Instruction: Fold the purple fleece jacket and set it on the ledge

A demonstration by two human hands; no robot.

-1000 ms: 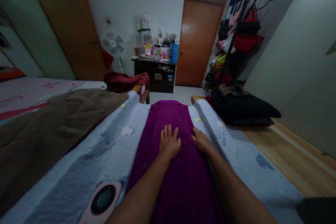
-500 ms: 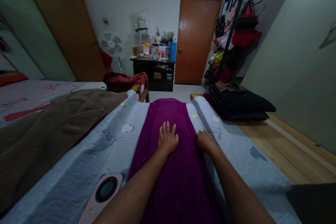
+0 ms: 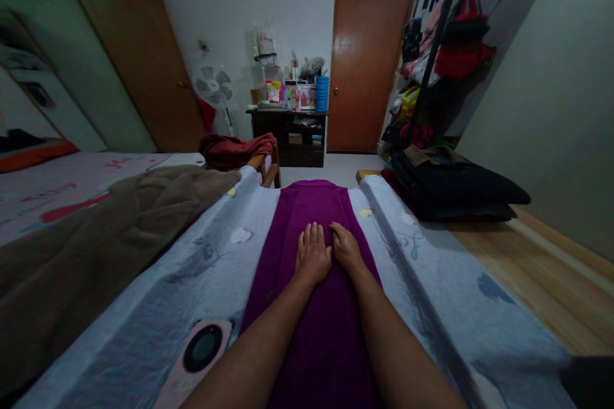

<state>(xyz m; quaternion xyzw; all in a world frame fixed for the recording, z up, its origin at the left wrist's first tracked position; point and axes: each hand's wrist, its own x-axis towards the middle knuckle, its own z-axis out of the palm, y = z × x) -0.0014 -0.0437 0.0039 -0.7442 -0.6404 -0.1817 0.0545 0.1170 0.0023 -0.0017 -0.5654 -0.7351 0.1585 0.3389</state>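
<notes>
A long purple garment [image 3: 300, 204] lies lengthwise on a pale blue patterned cover, its far end near the cover's edge. My left hand [image 3: 313, 252] rests palm down on its middle, fingers stretched out and close together. Right beside it, my right hand [image 3: 346, 246] is on the cloth with bent fingers that seem to pinch the fabric; the fingertips are partly hidden. Both forearms cover part of the garment's near half. A pink device with a round black dial [image 3: 204, 346] is on the cover, left of my left forearm.
A brown blanket [image 3: 125, 230] spreads over the left side. Folded dark clothes [image 3: 460, 182] are stacked on a wooden surface [image 3: 499, 249] at the right. Beyond are a reddish cloth [image 3: 235, 148], a white fan [image 3: 213, 84], a dark cabinet [image 3: 268, 131] and a door [image 3: 367, 64].
My right hand has moved left from the garment's right edge to its middle, beside my left hand. My left hand stays flat on the cloth. The view has shifted slightly.
</notes>
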